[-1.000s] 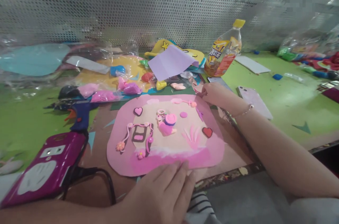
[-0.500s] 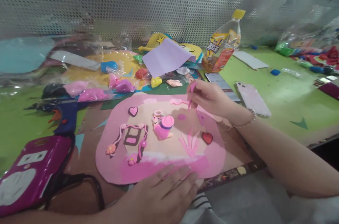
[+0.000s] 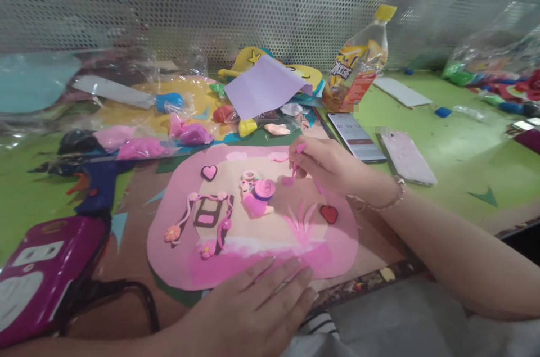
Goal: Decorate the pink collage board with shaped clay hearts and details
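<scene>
A pink clay picture on a rounded board (image 3: 169, 256) lies flat in front of me. My right hand (image 3: 318, 166) pinches a slim pink clay modelling tool (image 3: 300, 149), its lower end at a small pink oval patch (image 3: 287, 181) on the beige centre. Fingers stretched out, my left hand (image 3: 261, 306) lies flat over the board's near edge and holds nothing. Between the hands is a clay snail (image 3: 257, 199) with a rolled pink shell. Pink leaf-like strands (image 3: 301, 222), a red heart (image 3: 329, 213), a pink heart (image 3: 209, 172) and clay flowers (image 3: 172, 233) decorate the board.
Bagged clay lumps (image 3: 143, 148) and a lilac sheet (image 3: 265, 87) lie behind the board. A drink bottle (image 3: 356, 64) and two phones (image 3: 356, 138) are at the back right. At left are a blue glue gun (image 3: 99, 188) and a magenta case (image 3: 54, 267) with a black cable.
My right hand has moved slightly left and down, bringing the tool's end to the pink oval patch. My left hand stays flat on the near edge. The view has shifted a little.
</scene>
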`<state>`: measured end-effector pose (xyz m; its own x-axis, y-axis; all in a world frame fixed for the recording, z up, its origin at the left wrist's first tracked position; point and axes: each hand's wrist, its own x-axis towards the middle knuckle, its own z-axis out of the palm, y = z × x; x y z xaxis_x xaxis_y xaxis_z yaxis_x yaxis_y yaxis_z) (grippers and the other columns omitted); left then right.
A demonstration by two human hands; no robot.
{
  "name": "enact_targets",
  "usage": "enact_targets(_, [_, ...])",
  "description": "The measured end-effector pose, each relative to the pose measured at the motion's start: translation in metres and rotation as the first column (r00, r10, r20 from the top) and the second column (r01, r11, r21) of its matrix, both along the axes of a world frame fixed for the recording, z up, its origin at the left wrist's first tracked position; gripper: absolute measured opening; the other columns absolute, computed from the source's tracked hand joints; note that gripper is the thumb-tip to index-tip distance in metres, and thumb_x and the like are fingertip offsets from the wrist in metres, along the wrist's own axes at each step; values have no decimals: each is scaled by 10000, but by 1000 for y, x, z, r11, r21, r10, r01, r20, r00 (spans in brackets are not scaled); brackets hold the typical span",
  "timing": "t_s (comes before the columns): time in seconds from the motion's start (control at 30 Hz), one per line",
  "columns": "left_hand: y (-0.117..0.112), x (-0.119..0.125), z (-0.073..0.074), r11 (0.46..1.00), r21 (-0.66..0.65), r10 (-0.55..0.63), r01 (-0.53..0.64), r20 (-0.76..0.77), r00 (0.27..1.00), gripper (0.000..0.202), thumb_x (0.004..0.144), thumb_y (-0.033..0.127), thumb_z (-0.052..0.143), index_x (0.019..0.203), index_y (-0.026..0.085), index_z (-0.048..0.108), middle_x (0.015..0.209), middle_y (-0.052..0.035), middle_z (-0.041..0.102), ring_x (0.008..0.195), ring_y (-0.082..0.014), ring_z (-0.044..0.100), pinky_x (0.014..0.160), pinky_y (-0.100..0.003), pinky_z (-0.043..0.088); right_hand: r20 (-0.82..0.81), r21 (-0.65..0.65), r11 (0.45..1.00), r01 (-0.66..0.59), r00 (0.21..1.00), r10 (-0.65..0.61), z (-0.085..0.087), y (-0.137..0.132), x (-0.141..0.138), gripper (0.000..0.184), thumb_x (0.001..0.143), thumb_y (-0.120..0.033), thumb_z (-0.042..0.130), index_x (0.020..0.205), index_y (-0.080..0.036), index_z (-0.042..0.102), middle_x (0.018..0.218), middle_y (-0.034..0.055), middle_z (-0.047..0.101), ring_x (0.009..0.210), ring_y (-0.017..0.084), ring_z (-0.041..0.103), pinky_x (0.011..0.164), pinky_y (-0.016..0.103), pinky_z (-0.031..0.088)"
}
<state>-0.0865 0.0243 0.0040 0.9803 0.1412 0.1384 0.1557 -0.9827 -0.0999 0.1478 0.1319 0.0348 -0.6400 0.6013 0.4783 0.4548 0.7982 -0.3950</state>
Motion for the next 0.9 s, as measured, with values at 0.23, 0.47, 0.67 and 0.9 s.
enact_targets(0.23, [-1,-1,-6,1000,2,-11,11,19,1000,408,974,249,313,1329,135,479,1360,-14,554,1209,-198,529,941,-336,403,53,46,999,17,998,-19,2,0,3,213,980,-175,337,805,-162,459,701,22,547,632,101,523,594,221,416])
enact_targets(0.47, [-1,0,-6,1000,12,0,-1,9,1000,417,973,266,336,1348,142,468,1387,-14,529,1234,-202,498,964,-336,392,105,48,998,-39,994,34,5,-3,3,213,980,-161,313,812,-162,444,710,24,542,632,96,514,593,216,408])
enact_targets(0.67, [-3,-3,-11,1000,13,15,-15,29,999,414,965,225,329,1343,138,471,1379,-25,535,1222,-199,501,956,-331,394,96,60,998,12,995,-18,4,-4,4,204,978,-159,311,815,-172,432,726,20,542,634,94,518,588,214,405])
enact_targets(0.9, [-4,-3,-11,1000,-15,24,-23,28,999,424,943,167,349,1348,153,471,1399,-25,514,1228,-191,498,972,-312,393,100,54,999,-8,995,2,4,-3,3,203,986,-175,310,828,-170,439,743,24,538,636,93,509,594,217,411])
